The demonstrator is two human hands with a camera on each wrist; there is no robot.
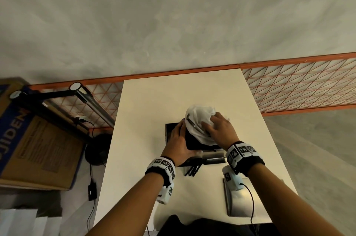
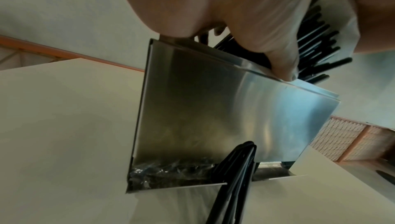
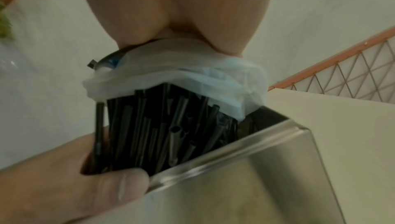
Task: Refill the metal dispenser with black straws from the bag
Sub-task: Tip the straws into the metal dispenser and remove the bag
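One metal dispenser (image 1: 213, 158) stands mid-frame on the white table (image 1: 144, 110). One white bag (image 1: 198, 120) is tipped over it, and its many black straws (image 3: 162, 126) point down inside. The right hand (image 1: 219, 128) grips the bag. The left hand (image 1: 179, 143) holds the bundle. A few straws (image 1: 192, 169) stick out below. One metal lid (image 1: 240, 205) lies lower right.

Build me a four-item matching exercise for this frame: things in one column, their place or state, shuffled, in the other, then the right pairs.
Things:
1. white bag
2. left hand
3. loose black straws
4. flat metal plate

Places or states:
A. lying on the table near the right forearm
B. sticking out at the foot of the metal dispenser
C. gripped by the right hand over the dispenser
D. holding the dispenser's top edge

Pairs: 1-C, 2-D, 3-B, 4-A
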